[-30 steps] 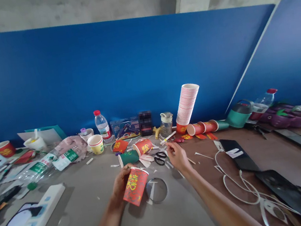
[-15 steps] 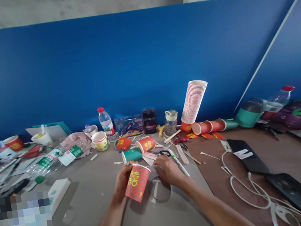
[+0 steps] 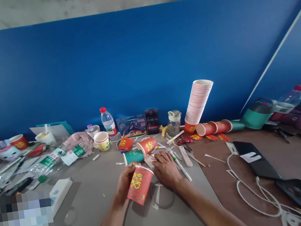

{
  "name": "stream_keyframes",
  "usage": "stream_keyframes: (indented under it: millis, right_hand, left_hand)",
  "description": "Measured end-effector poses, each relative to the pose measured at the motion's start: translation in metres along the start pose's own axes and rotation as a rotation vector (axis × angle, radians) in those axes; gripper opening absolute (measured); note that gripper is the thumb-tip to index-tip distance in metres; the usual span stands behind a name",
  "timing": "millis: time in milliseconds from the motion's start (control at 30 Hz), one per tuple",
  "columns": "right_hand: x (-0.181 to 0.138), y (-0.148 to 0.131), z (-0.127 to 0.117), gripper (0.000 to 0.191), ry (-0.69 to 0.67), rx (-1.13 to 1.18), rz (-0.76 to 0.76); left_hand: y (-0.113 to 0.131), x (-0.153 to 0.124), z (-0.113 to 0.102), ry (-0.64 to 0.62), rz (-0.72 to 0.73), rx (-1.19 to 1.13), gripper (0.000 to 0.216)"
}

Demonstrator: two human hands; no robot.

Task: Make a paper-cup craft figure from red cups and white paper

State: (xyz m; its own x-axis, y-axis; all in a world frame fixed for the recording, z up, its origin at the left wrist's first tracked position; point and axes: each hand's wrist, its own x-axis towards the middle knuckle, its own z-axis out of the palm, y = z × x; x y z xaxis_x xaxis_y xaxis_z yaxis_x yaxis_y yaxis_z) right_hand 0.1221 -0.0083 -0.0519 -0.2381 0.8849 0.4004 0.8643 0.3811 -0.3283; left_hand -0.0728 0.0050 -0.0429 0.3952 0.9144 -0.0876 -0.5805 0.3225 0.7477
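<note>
My left hand (image 3: 127, 180) is wrapped round a red paper cup (image 3: 140, 185) with yellow lettering, tilted, its white rim upward. My right hand (image 3: 167, 169) lies over the small items behind the cup, fingers stretched forward over pink paper scraps (image 3: 149, 161); whatever is under the palm is hidden. Just beyond the hands, a green paper cup (image 3: 133, 156) and another red paper cup (image 3: 146, 146) lie on their sides. To the right of my right hand are a white marker with a green band (image 3: 180, 165) and a pale-handled tool (image 3: 185, 156).
A tall stack of paper cups (image 3: 199, 102) leans at the back, with toppled cups (image 3: 216, 127) beside it. A water bottle (image 3: 109, 125) and a glass jar (image 3: 174, 123) stand by the blue partition (image 3: 142, 61). Phones (image 3: 255, 159) and white cables (image 3: 244, 201) lie right.
My right hand has moved from beside the cup's rim forward onto the scraps, its fingers now stretched out and covering the black scissors seen before. My left hand still holds the cup.
</note>
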Motion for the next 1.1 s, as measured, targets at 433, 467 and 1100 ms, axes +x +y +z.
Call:
stream_keyframes:
  millis: [433, 467, 1100]
  right_hand:
    - [0.004, 0.003, 0.000, 0.024, 0.001, 0.114, -0.011]
    - [0.004, 0.003, 0.001, 0.024, -0.017, 0.098, -0.009]
    - [0.011, 0.029, -0.023, 0.023, 0.114, 1.715, 0.549]
  left_hand:
    - [0.001, 0.001, 0.000, 0.017, -0.009, -0.011, 0.013]
    - [0.001, 0.001, 0.001, 0.020, -0.005, -0.011, 0.013]
    - [-0.003, -0.002, 0.012, 0.021, 0.000, 0.343, 0.018]
